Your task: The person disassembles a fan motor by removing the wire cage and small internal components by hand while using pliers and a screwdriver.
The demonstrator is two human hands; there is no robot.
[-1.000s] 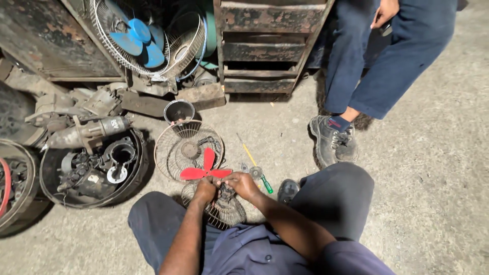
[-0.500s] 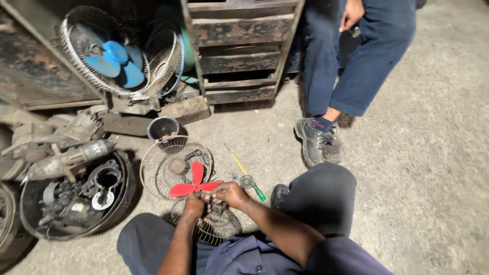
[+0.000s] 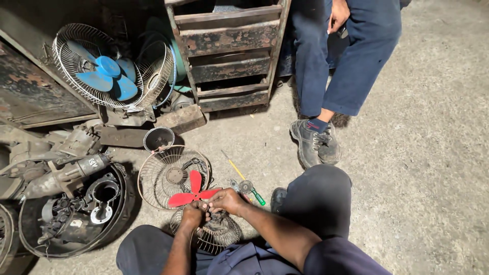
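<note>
Rough grey concrete floor [image 3: 423, 153] serves as the workplace, so the parts lie within reach of the seated person's knees. Both hands meet at the hub of a small red three-bladed plastic fan blade [image 3: 193, 192]: the left hand [image 3: 192, 214] and right hand [image 3: 227, 200] pinch it, steadying it above a round rusty wire fan guard [image 3: 216, 235]. Another wire guard half [image 3: 168, 175] lies flat just beyond, a green-handled screwdriver [image 3: 243, 178] beside it.

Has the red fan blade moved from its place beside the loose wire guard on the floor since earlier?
No. The red fan blade remains at the lower right edge of the loose wire guard; only the camera shifted.
</note>
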